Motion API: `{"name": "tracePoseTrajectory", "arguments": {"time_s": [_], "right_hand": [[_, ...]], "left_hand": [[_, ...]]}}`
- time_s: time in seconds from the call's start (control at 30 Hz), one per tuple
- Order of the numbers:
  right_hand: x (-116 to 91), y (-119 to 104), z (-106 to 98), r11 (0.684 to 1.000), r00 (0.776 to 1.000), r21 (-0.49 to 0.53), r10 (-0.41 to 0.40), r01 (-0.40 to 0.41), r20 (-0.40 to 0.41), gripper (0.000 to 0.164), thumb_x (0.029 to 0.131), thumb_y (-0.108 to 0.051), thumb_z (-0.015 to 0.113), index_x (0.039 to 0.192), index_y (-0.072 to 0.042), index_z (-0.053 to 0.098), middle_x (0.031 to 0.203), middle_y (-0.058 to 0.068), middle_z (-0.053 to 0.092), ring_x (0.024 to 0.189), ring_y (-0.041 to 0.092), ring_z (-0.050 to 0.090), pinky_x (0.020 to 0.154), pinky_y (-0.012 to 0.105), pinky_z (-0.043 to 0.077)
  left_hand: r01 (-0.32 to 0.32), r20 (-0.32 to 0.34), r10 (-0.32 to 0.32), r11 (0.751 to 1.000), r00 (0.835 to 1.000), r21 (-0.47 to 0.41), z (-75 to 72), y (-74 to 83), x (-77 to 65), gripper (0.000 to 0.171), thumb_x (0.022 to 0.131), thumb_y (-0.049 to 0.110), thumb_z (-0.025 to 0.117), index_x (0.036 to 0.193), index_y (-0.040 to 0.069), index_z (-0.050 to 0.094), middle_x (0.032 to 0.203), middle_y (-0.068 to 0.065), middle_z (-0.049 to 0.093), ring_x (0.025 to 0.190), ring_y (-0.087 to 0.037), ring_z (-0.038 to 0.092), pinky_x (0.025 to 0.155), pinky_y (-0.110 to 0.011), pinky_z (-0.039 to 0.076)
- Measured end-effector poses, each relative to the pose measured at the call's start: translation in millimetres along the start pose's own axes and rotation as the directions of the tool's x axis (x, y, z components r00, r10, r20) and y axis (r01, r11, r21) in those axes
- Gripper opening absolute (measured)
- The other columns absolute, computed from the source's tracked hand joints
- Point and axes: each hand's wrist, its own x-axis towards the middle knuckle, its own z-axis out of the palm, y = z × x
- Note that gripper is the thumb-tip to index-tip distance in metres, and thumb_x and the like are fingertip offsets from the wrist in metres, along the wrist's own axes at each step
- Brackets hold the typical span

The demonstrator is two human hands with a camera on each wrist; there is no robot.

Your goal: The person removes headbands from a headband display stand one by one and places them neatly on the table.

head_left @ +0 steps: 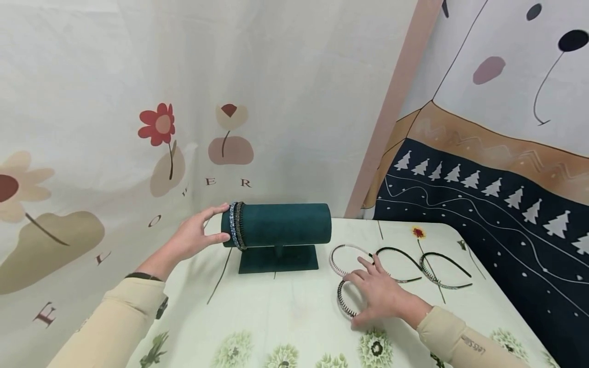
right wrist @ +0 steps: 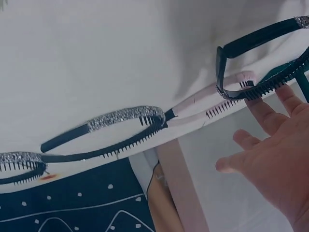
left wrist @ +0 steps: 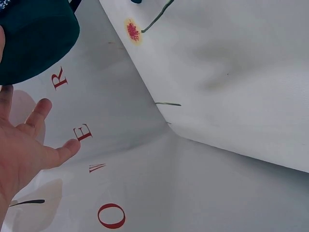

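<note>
A dark green velvet roll display stand (head_left: 285, 224) is upright on the table, with a blue-grey headband (head_left: 233, 227) and a dark toothed headband (head_left: 239, 225) around its left end. My left hand (head_left: 188, 237) holds that end between thumb and forefinger, its other fingers spread in the left wrist view. A dark toothed headband with glitter (right wrist: 256, 40) is at my right hand (head_left: 379, 294). In the right wrist view, two fingertips touch its teeth from outside; the thumb is hidden there. In the head view, that thumb is beside the headband's near end, fingers spread.
Beyond my right hand lie a pale pink headband (head_left: 334, 263) and two dark glittery headbands (right wrist: 125, 116), in a row. A white flower-print cloth (head_left: 276, 306) covers the table. Printed curtains (head_left: 294, 102) stand close behind and to the sides.
</note>
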Motion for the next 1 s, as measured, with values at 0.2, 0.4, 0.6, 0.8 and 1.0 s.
{"name": "tracePoseTrajectory", "arguments": {"time_s": [0.2, 0.4, 0.6, 0.8, 1.0], "right_hand": [[-2.9, -0.6, 5.5, 1.0, 1.0, -0.003, -0.017, 0.017, 0.009, 0.104, 0.068, -0.078, 0.083, 0.148, -0.018, 0.057, 0.144, 0.01, 0.064, 0.154, 0.054, 0.038, 0.125, 0.08, 0.019], [-4.8, -0.5, 7.6, 1.0, 1.0, -0.012, -0.019, 0.019, 0.018, 0.105, 0.068, -0.081, 0.081, 0.148, -0.018, 0.057, 0.145, 0.01, 0.065, 0.154, 0.054, 0.038, 0.124, 0.08, 0.02], [-5.0, 0.3, 9.6, 0.999, 0.999, -0.029, -0.026, 0.027, 0.021, 0.104, 0.069, -0.082, 0.081, 0.149, -0.019, 0.056, 0.146, 0.009, 0.063, 0.154, 0.053, 0.038, 0.125, 0.079, 0.021], [-6.2, -0.3, 10.0, 1.0, 0.998, 0.018, -0.007, 0.006, 0.06, 0.109, 0.069, -0.081, 0.082, 0.152, -0.017, 0.053, 0.15, 0.012, 0.06, 0.156, 0.053, 0.034, 0.127, 0.078, 0.017], [-4.8, -1.5, 8.1, 0.999, 0.996, 0.033, 0.007, -0.01, 0.086, 0.117, 0.069, -0.085, 0.08, 0.157, -0.014, 0.05, 0.153, 0.014, 0.058, 0.158, 0.053, 0.031, 0.127, 0.078, 0.016]], "left_hand": [[-0.001, -0.001, 0.001, 1.0, 1.0, -0.002, -0.1, 0.8, -0.1, 0.091, 0.094, 0.039, 0.082, 0.169, 0.024, 0.034, 0.177, -0.015, 0.03, 0.159, -0.054, 0.029, 0.116, -0.076, 0.04], [-0.007, 0.0, 0.007, 1.0, 1.0, 0.0, 0.5, 1.7, -0.1, 0.091, 0.094, 0.04, 0.082, 0.169, 0.024, 0.034, 0.177, -0.014, 0.031, 0.159, -0.053, 0.029, 0.116, -0.076, 0.039], [-0.002, 0.0, 0.002, 1.0, 1.0, -0.005, -0.1, 2.7, -1.0, 0.09, 0.095, 0.039, 0.082, 0.169, 0.025, 0.033, 0.177, -0.015, 0.03, 0.159, -0.053, 0.029, 0.116, -0.077, 0.039], [0.001, 0.001, -0.001, 1.0, 1.0, 0.0, 0.2, 3.3, -2.9, 0.091, 0.094, 0.038, 0.082, 0.169, 0.024, 0.034, 0.176, -0.017, 0.031, 0.158, -0.054, 0.031, 0.115, -0.076, 0.041], [0.001, -0.001, -0.001, 1.0, 1.0, -0.002, 0.6, 2.4, -2.5, 0.09, 0.095, 0.04, 0.082, 0.169, 0.026, 0.033, 0.176, -0.018, 0.031, 0.158, -0.055, 0.03, 0.115, -0.076, 0.041]]}}
